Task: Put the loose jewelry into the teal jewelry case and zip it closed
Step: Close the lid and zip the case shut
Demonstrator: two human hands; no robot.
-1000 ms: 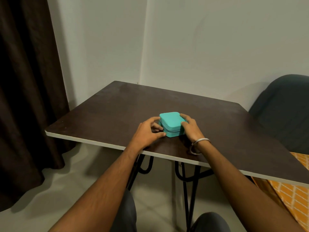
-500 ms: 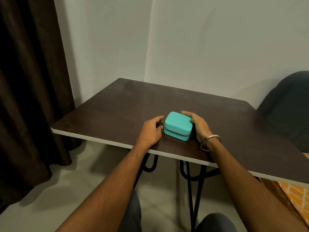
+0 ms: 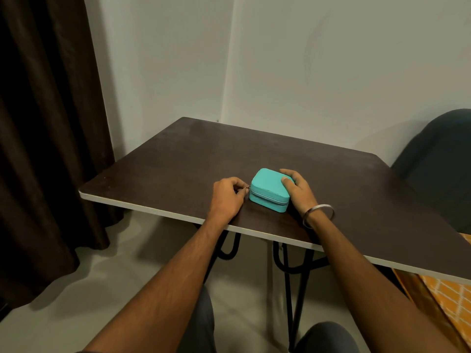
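Observation:
The teal jewelry case point(image 3: 267, 187) lies flat on the dark table point(image 3: 178, 159) near its front edge, lid down. My left hand point(image 3: 226, 196) sits just left of the case, fingers pinched on the small metal zipper pull point(image 3: 246, 187) at the case's left corner. My right hand point(image 3: 297, 188) grips the case's right side, thumb pressed on the lid; a silver bangle point(image 3: 318, 215) circles that wrist. No loose jewelry shows on the table.
A dark curtain point(image 3: 46, 123) hangs at the left. A dark chair back point(image 3: 438, 164) stands at the right beyond the table. An orange patterned cloth point(image 3: 448, 299) lies under the table's right corner. Black table legs point(image 3: 290, 266) stand below.
The case lid has come down from slightly raised to flat. My left hand has pinched the zipper pull at the left corner, and my right thumb has moved onto the lid.

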